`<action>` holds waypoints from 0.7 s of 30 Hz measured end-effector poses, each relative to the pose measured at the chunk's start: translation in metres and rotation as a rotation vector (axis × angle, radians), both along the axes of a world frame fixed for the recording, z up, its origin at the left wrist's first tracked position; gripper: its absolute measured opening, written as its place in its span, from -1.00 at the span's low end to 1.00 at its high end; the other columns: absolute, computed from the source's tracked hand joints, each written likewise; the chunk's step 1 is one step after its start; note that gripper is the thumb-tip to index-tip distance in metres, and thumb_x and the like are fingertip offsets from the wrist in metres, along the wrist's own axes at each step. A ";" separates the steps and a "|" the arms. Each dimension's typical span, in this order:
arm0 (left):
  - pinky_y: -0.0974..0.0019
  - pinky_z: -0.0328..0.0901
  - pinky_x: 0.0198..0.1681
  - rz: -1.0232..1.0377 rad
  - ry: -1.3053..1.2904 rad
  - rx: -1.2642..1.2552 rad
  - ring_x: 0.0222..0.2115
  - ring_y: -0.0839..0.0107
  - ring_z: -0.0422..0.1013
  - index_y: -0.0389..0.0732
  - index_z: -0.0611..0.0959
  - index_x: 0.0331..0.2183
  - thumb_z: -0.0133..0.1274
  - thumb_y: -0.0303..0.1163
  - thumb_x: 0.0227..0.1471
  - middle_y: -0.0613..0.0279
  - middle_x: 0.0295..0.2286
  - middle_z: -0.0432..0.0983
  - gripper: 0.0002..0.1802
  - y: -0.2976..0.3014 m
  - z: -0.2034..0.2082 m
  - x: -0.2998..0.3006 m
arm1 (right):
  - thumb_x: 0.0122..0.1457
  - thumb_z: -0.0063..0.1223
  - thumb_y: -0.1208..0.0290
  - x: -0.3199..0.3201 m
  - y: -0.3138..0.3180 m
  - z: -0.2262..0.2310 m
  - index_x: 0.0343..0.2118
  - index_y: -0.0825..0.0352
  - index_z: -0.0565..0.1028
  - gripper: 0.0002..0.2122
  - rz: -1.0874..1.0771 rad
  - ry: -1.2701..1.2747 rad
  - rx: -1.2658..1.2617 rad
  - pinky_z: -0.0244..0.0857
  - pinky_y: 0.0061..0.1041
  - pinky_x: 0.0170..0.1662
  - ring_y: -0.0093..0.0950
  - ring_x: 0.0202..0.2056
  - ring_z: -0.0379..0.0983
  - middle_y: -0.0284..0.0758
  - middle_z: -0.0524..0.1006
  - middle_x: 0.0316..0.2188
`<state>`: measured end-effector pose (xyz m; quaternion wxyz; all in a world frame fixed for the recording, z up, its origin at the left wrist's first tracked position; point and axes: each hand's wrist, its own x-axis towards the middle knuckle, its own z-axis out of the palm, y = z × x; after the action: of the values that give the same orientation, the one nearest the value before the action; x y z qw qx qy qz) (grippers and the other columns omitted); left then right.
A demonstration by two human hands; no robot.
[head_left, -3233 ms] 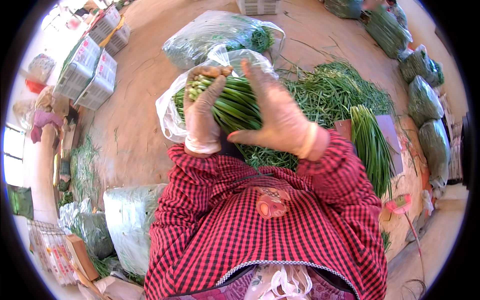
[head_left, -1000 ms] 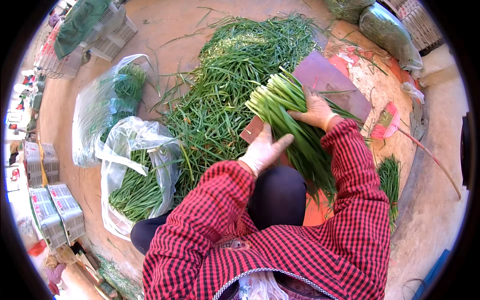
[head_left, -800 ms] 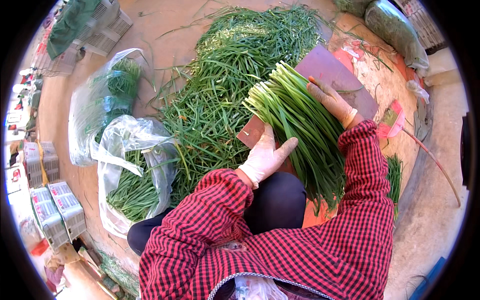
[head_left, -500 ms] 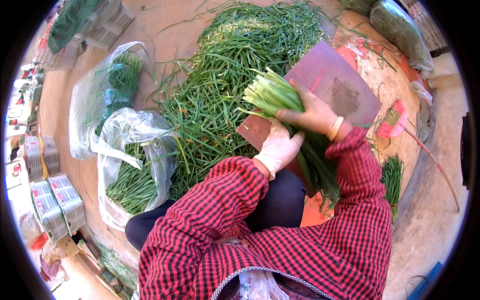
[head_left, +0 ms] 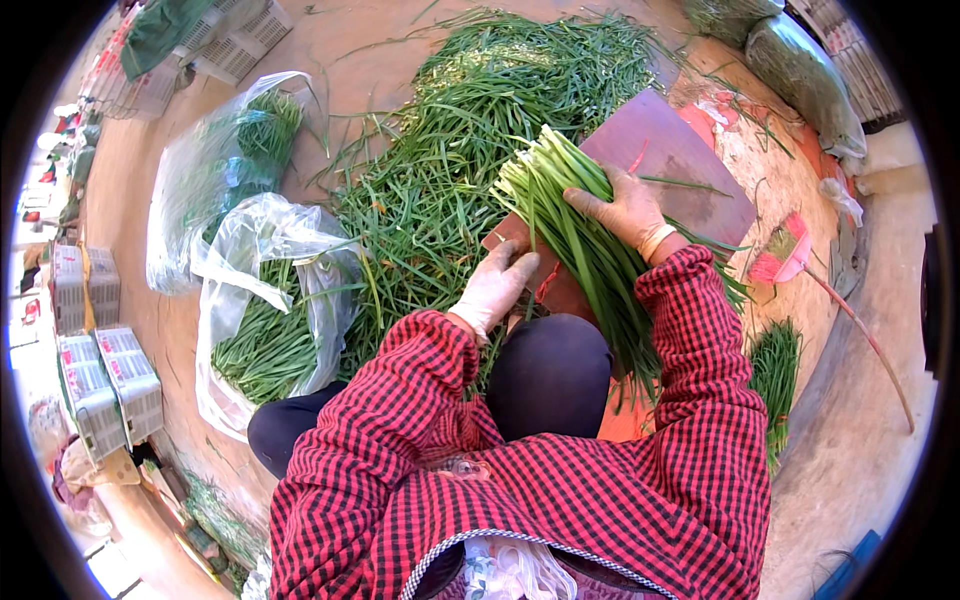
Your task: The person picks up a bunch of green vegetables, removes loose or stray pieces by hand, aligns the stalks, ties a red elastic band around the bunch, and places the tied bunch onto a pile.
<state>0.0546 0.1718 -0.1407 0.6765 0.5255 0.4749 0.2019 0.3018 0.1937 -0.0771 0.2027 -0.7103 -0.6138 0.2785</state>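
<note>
A loose bunch of garlic chives (head_left: 575,225) lies slantwise over a reddish-brown board (head_left: 690,165), its pale cut ends pointing up and left. My right hand (head_left: 632,215) grips the bunch from its right side, thumb across the top. Bare of any load, my left hand (head_left: 497,285) in a pale glove is near the board's lower left edge, fingers stretched out, apart from the bunch. A red tie (head_left: 546,284) shows between my left hand and the stalks. Another red tie (head_left: 638,155) lies on the board above my right hand.
A big heap of loose chives (head_left: 450,160) spreads ahead and left. An open clear bag (head_left: 335,330) and another filled bag (head_left: 165,230) stand at left. A pink broom (head_left: 790,250) and a chive bundle (head_left: 775,370) lie right. Crates (head_left: 130,380) line the far left.
My left hand has let go of the bunch and moved left and down. The bunch has been lowered and fans out over the board, with my right hand still on it.
</note>
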 end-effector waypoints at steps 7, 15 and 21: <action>0.41 0.38 -0.21 0.192 -0.173 -0.200 -0.33 0.50 0.47 -0.31 0.55 -0.05 -0.03 -0.26 0.24 0.20 -0.30 0.56 -0.64 -0.001 0.023 0.002 | 0.08 -0.14 -0.47 0.022 0.011 -0.014 0.07 0.39 0.49 -0.13 -0.127 -0.008 -0.064 0.28 -0.26 0.10 -0.08 -0.01 0.50 0.02 0.59 -0.13; 0.30 0.38 -0.08 -0.283 0.017 0.273 -0.26 0.42 0.50 -0.39 0.60 -0.12 0.05 -0.29 0.20 0.14 -0.30 0.60 -0.65 0.012 0.028 0.075 | -0.01 0.29 -0.05 0.010 0.005 -0.001 0.17 0.41 0.36 -0.23 0.049 0.175 0.011 0.26 -0.32 0.15 -0.18 0.07 0.45 0.01 0.50 0.02; 0.39 0.42 -0.25 -0.359 -0.170 -0.171 -0.40 0.46 0.52 -0.35 0.66 -0.20 0.09 -0.23 0.20 0.17 -0.39 0.61 -0.66 0.027 0.057 0.045 | 0.00 0.23 0.15 -0.015 0.019 0.015 0.04 0.43 0.46 -0.42 0.001 -0.077 0.033 0.30 -0.24 0.09 -0.06 0.00 0.45 0.01 0.52 -0.07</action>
<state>0.0995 0.1988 -0.0842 0.7814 0.5232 0.3304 0.0807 0.2872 0.2132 -0.0619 0.1904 -0.7168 -0.6260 0.2409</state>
